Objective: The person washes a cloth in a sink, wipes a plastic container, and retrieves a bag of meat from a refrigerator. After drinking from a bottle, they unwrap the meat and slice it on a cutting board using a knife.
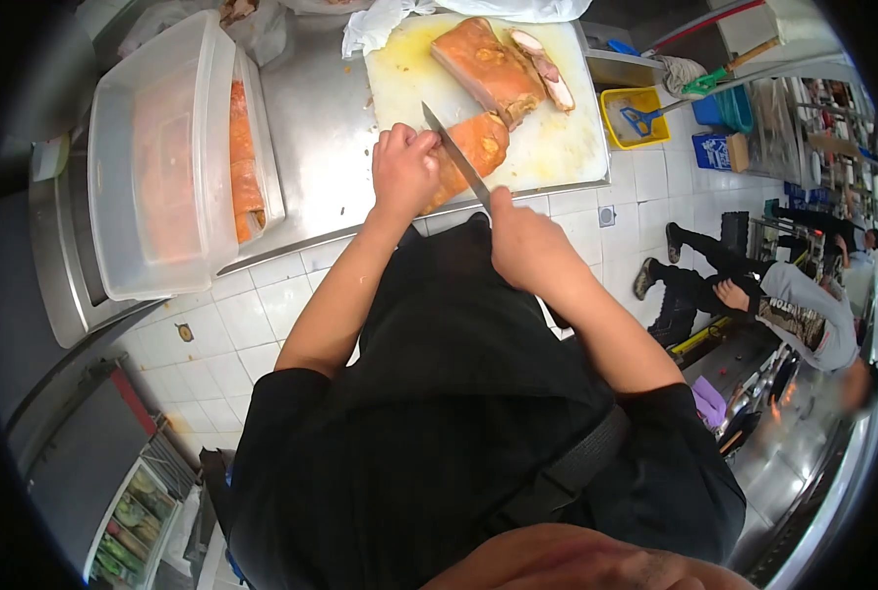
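Observation:
My right hand is closed round the handle of a kitchen knife, whose blade points away from me and lies across the near piece of orange-skinned pork. My left hand has its fingers curled against the left side of that piece, close to the blade; its fingertips are partly hidden. Beyond it on the white cutting board lies a larger slab of pork. Cut strips of meat with pale fat sit to its right.
A translucent plastic tub leans over a container holding more orange meat on the steel counter. A yellow bucket is beyond the board. At right, a person in grey is beside a cooking station.

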A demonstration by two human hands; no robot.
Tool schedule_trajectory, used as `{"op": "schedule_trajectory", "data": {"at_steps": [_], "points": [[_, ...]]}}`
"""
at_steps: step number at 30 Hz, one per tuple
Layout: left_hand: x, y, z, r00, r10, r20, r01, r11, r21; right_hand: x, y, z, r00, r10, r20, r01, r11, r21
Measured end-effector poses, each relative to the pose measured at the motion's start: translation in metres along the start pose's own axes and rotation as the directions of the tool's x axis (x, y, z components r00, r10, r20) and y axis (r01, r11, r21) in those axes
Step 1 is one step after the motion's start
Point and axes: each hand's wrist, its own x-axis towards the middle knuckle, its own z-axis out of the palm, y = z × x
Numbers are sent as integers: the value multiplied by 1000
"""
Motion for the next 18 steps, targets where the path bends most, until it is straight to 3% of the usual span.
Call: {"op": "schedule_trajectory", "data": {"at_steps": [3,5,12,15,18], "points": [[-3,-1,3,999,19,-30,-20,999,-32,-3,7,11,998,26,61,-28,999,29],[-2,-6,4,999,34,-18,-34,999,-35,19,12,32,993,-63,-96,68,997,41],[-5,-7,6,991,122,-52,-122,992,-7,78,26,74,974,-61,-218,83,992,92],[-2,-6,7,998,34,-58,-34,999,-11,79,30,67,964,-99,-245,124,988,88],[-6,-19,10,994,36,-99,-35,999,12,62,42,56,984,-91,-152,111,985,130]]}}
